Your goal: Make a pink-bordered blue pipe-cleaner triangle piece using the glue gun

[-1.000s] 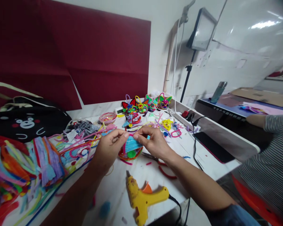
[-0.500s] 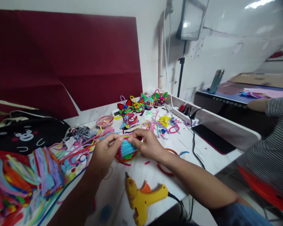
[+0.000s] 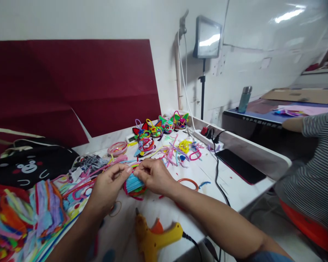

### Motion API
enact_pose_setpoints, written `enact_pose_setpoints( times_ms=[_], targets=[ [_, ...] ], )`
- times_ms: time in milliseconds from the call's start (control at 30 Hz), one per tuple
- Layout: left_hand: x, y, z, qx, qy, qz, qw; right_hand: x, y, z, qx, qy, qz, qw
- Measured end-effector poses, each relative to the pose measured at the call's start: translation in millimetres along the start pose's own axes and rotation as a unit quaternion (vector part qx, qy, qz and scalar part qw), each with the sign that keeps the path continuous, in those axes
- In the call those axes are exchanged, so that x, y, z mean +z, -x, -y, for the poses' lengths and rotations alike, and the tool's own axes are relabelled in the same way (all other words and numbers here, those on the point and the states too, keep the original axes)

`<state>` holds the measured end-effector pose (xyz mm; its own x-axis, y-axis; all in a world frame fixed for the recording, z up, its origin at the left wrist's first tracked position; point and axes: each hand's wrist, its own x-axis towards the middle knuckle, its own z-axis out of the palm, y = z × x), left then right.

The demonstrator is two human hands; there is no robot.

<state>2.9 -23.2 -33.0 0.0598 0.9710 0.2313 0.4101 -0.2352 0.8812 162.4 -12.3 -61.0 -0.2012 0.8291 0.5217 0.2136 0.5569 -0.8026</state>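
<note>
My left hand (image 3: 112,182) and my right hand (image 3: 153,176) meet over the table, each with thumb and forefinger pinched on a colourful pipe-cleaner craft (image 3: 133,183). Light blue rows cover its near side, with red, green and orange edging below and a rainbow-coloured strip at the top between my fingertips. Part of it is hidden by my fingers. Closer to me lies a yellow hot glue gun (image 3: 155,236) with an orange trigger, its nozzle pointing away. An orange pipe-cleaner ring (image 3: 192,181) rests right of my right hand.
Finished cat-like pipe-cleaner heads (image 3: 168,124) stand at the back. Bundles of pipe cleaners (image 3: 47,203) and a black bag (image 3: 30,163) fill the left. A black phone (image 3: 242,166), a power strip (image 3: 207,138) and cables lie right. A person in a striped shirt (image 3: 317,156) sits beyond.
The view has tilted up and turned slightly right, so the scene sits lower and further left. Both hands keep their pinch on the craft, with little visible change.
</note>
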Motion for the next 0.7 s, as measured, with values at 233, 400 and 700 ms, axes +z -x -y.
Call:
enact_pose_setpoints(
  times_ms=[233,400,700],
  targets=[
    [-4.2,6,5,0.012,-0.042,-0.014,0.999,6,4,-2,-0.005,0.007,0.005,1.0],
    [-11.0,11,10,0.014,-0.063,0.0,0.998,15,8,-5,-0.014,-0.024,0.013,1.0],
    [-11.0,7,13,0.003,-0.008,-0.01,1.0,23,4,-22,0.018,-0.17,0.028,0.985]
  ],
)
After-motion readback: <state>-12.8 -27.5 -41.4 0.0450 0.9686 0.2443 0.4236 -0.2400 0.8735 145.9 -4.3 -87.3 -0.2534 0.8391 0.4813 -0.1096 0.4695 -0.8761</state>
